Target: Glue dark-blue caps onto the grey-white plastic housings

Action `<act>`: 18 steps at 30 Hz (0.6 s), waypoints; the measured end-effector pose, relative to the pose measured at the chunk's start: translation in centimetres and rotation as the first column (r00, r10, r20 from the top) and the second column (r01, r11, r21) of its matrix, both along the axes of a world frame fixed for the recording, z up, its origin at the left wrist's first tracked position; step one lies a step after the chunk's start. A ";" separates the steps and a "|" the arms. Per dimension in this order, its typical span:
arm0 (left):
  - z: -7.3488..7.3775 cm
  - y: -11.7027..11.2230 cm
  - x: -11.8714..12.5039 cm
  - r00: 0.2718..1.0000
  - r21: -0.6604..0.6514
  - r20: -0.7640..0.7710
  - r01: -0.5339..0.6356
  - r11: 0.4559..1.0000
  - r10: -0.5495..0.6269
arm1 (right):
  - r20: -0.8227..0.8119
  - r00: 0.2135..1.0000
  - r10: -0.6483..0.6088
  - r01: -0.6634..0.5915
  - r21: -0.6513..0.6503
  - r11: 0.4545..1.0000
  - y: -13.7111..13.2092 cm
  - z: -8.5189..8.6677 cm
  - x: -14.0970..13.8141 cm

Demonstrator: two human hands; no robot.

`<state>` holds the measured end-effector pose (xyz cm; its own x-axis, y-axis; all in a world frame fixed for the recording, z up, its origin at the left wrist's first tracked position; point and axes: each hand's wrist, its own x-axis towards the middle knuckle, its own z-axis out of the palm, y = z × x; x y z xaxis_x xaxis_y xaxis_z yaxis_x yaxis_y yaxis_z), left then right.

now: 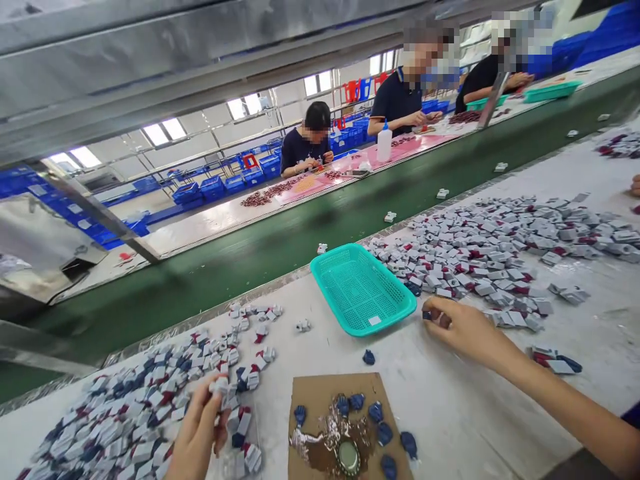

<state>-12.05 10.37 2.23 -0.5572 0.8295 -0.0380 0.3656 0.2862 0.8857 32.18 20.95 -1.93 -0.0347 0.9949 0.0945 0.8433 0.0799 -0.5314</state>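
Observation:
My left hand [197, 423] is closed in a pinch on a small light-grey plastic piece [219, 385], above the left pile of grey, red and blue pieces [125, 413]. My right hand [465, 327] has its thumb and fingertips pinched round a small dark-blue piece [427, 315], just right of the green basket [407, 308]. Between my hands lies a cardboard sheet [320, 387] with wet, glossy liquid, a crimped bottle cap [349, 457] and several dark-blue glove-shaped pieces [385, 433]. Another dark-blue piece [369, 357] rests just beyond the sheet.
A green conveyor belt [240, 267] runs behind the basket, carrying spaced white pieces [390, 217]. A large pile of grey and red pieces [480, 247] spreads right of the basket. Co-workers [305, 143] sit across the belt beside a white bottle [385, 143]. Another person's hand [635, 187] shows at right.

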 end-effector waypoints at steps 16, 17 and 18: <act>-1.1 -9.3 7.2 0.690 0.139 0.709 0.064 0.988 -0.145 | -0.287 0.886 0.363 -0.397 -0.069 0.915 -12.0 1.7 -13.0; -1.1 -9.5 7.6 0.663 0.131 0.737 0.055 0.990 -0.134 | -0.227 0.884 0.409 -0.421 -0.007 0.907 -12.3 1.5 -13.7; -1.1 -9.8 8.0 0.634 0.115 0.764 0.049 0.992 -0.120 | -0.176 0.879 0.443 -0.443 0.039 0.896 -12.4 1.4 -14.3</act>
<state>-4.06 0.59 1.17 -0.2829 0.8913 -0.3543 -0.4381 0.2086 0.8744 17.88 8.54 -0.56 -0.4549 0.8798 0.1376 0.6132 0.4215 -0.6680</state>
